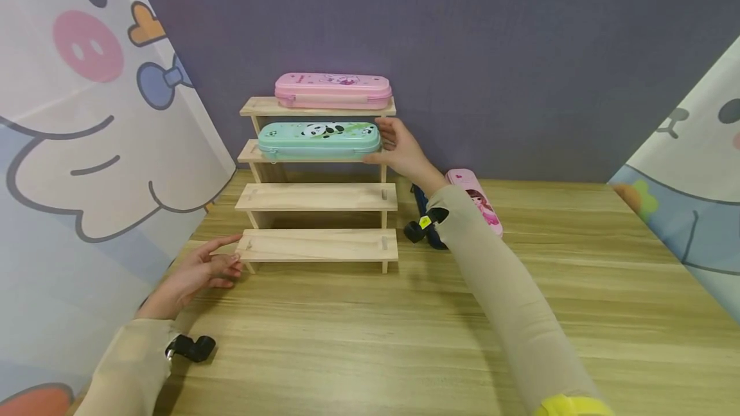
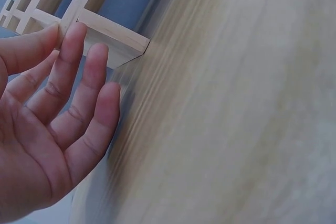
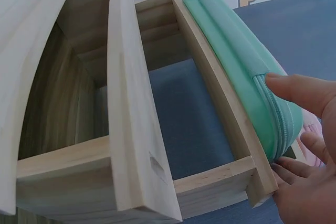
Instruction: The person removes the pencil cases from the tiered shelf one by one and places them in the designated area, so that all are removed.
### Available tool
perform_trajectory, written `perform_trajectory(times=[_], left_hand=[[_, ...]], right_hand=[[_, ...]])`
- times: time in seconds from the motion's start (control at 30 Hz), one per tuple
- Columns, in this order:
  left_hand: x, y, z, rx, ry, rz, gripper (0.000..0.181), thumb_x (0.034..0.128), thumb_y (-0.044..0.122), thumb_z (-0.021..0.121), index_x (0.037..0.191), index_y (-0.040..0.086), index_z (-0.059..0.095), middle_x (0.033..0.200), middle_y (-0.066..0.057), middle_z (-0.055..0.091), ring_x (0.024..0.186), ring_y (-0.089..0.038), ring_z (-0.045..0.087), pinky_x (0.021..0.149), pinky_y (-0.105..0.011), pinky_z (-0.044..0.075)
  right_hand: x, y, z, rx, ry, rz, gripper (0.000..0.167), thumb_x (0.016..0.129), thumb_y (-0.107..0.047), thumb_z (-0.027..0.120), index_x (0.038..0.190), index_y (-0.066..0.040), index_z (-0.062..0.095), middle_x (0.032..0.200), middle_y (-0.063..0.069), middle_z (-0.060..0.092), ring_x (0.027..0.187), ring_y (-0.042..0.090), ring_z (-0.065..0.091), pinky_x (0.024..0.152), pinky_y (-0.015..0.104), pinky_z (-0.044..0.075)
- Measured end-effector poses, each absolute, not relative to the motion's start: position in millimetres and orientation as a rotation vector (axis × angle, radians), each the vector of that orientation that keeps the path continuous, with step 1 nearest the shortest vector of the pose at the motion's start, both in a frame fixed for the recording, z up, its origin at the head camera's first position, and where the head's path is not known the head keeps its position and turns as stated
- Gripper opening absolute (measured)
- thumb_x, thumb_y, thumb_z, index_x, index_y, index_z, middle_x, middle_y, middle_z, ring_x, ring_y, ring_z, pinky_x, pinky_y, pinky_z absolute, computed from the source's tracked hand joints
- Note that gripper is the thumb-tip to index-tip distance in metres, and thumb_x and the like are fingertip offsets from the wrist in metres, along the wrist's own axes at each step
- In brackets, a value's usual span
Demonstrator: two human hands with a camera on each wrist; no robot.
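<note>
A mint-green pencil case (image 1: 315, 144) with a panda print lies on the second-highest step of a four-step wooden shelf rack (image 1: 317, 246). My right hand (image 1: 405, 154) holds its right end, thumb in front and fingers behind; the right wrist view shows the thumb beside the zipper of the green case (image 3: 231, 51). At the rack's lowest step, my left hand (image 1: 196, 275) pinches the left end between thumb and fingertips, the other fingers (image 2: 94, 66) loosely bent. On the top step rests a pink pencil case (image 1: 335, 90). The two lower steps are bare.
Right of the rack, partly behind my right forearm, a pink pencil case with a girl print (image 1: 476, 201) and a dark blue item (image 1: 437, 239) lie on the wooden table (image 1: 324, 339). A grey partition (image 1: 520, 69) stands behind; cartoon-printed cloths (image 1: 87, 165) hang at both sides.
</note>
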State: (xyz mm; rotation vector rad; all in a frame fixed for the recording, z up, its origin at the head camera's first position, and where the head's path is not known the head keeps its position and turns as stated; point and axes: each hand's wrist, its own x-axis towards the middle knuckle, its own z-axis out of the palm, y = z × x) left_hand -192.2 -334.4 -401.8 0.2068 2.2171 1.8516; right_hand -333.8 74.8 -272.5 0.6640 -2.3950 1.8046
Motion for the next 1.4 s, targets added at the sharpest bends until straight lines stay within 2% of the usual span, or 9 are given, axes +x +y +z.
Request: perform_trajectory(times=[0.23,0.37,0.47,0.53,0.6,0.73,0.83,1.07,1.4], left_hand=[[-192.4,-334.5,-403.0,0.219,2.197,1.869,0.046,0.1035,0.008,0.052,0.135,0.042,0.052,0.094,0.002,0.072,0.084,-0.012,0.069,0.069,-0.030,0.057],[-192.4,-334.2,-402.2,0.194,2.216,1.836,0.048,0.1043,0.009,0.050,0.145,0.035,0.046,0.096,0.002,0.072,0.086,-0.013,0.068,0.071,-0.031,0.057],[-192.6,-333.2,-400.5,0.170,2.245,1.804,0.053,0.1048,0.010,0.050,0.154,0.024,0.037,0.097,0.002,0.071,0.088,-0.013,0.068,0.072,-0.031,0.057],[-192.8,-332.8,-399.9,0.162,2.251,1.796,0.054,0.1048,0.011,0.050,0.155,0.021,0.034,0.098,0.002,0.070,0.088,-0.013,0.068,0.072,-0.031,0.057],[-192.9,-332.6,-399.9,0.164,2.259,1.796,0.053,0.1049,0.012,0.050,0.155,0.020,0.034,0.097,0.002,0.070,0.087,-0.013,0.068,0.072,-0.031,0.057],[-192.9,-333.6,-401.0,0.194,2.227,1.832,0.048,0.1045,0.009,0.050,0.145,0.034,0.046,0.096,0.002,0.071,0.086,-0.013,0.068,0.070,-0.030,0.057],[-193.3,-334.2,-401.4,0.217,2.203,1.857,0.048,0.1038,0.007,0.051,0.137,0.041,0.051,0.095,0.002,0.072,0.085,-0.013,0.069,0.069,-0.030,0.057],[-194.2,-334.1,-400.5,0.186,2.241,1.815,0.051,0.1047,0.009,0.049,0.151,0.028,0.040,0.097,0.002,0.070,0.086,-0.013,0.068,0.071,-0.030,0.057],[-194.5,-333.4,-400.8,0.229,2.197,1.856,0.047,0.1039,0.006,0.049,0.128,0.047,0.052,0.094,0.003,0.072,0.084,-0.012,0.068,0.069,-0.030,0.057]], right_hand=[[-339.5,72.1,-275.9,0.706,-2.407,1.741,0.079,0.081,-0.003,0.081,0.148,-0.007,0.039,0.148,0.013,0.043,0.132,0.029,0.045,0.108,0.036,0.038],[-337.2,71.5,-281.2,0.743,-2.423,1.676,0.081,0.083,-0.012,0.082,0.151,-0.016,0.039,0.152,0.006,0.039,0.130,0.026,0.044,0.107,0.038,0.038],[-335.7,70.2,-284.2,0.777,-2.432,1.624,0.082,0.084,-0.017,0.082,0.153,-0.022,0.038,0.154,0.004,0.037,0.130,0.026,0.045,0.107,0.038,0.039],[-335.3,69.5,-285.9,0.791,-2.433,1.604,0.079,0.085,-0.018,0.082,0.153,-0.023,0.041,0.156,0.002,0.036,0.132,0.026,0.044,0.107,0.038,0.040],[-335.3,68.7,-288.1,0.801,-2.425,1.592,0.073,0.086,-0.019,0.081,0.150,-0.022,0.046,0.157,0.001,0.036,0.136,0.025,0.041,0.108,0.037,0.040],[-335.3,68.0,-291.6,0.819,-2.388,1.570,0.061,0.085,-0.017,0.082,0.141,-0.014,0.057,0.157,0.002,0.037,0.139,0.019,0.038,0.108,0.032,0.039],[-334.6,68.0,-292.3,0.829,-2.351,1.553,0.059,0.082,-0.014,0.084,0.136,-0.010,0.061,0.154,0.004,0.041,0.134,0.018,0.045,0.104,0.029,0.042],[-330.9,67.6,-291.3,0.893,-2.277,1.556,0.058,0.077,-0.003,0.086,0.130,0.000,0.063,0.149,0.012,0.043,0.114,0.030,0.060,0.093,0.025,0.050],[-329.0,69.6,-296.7,0.924,-2.180,1.556,0.056,0.074,0.000,0.086,0.126,0.003,0.065,0.143,0.020,0.046,0.114,0.031,0.061,0.091,0.027,0.052]])
